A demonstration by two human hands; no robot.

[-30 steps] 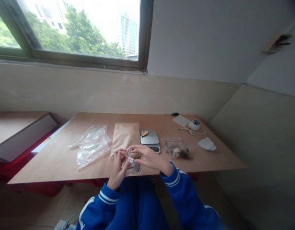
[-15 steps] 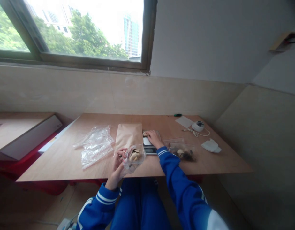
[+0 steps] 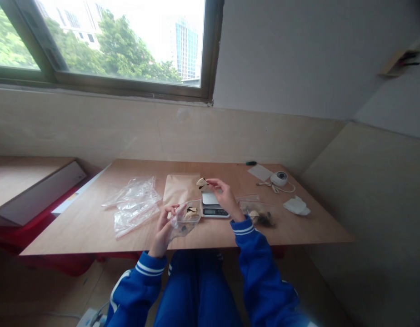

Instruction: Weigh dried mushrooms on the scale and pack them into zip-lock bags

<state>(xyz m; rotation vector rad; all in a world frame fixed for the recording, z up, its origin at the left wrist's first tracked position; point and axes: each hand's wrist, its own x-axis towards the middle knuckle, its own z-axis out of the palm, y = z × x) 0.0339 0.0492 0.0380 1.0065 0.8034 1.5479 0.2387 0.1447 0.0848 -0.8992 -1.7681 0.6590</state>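
Through the head view I am pinching a pale, dark-edged piece (image 3: 202, 183) between the fingertips of my right hand (image 3: 227, 197), near the center of the frame. The piece is showing at the upper left corner of a digital scale (image 3: 210, 198), though how high it is hanging I cannot tell. With my left hand (image 3: 163, 229), lower and left of center, I am gripping a clear bag (image 3: 180, 230), its mouth gaping, and more pale pieces (image 3: 192, 215) are lying inside.

Just beyond the clear bag, a brown paper pouch (image 3: 178, 188) is lying flat beside the scale. Left of center, empty-looking plastic bags (image 3: 137, 200) are spreading over the tabletop (image 3: 83, 236). Right of the scale, another bag (image 3: 262, 218) is holding dark and pale contents. Farther right, a crumpled white wad (image 3: 297, 205) is resting below a round white device (image 3: 279, 178), whose cable is looping beside a white sheet (image 3: 261, 172). Along the tabletop's far edge, a green-handled tool (image 3: 251, 163) is lying. A window (image 3: 210, 63) is filling the upper left.
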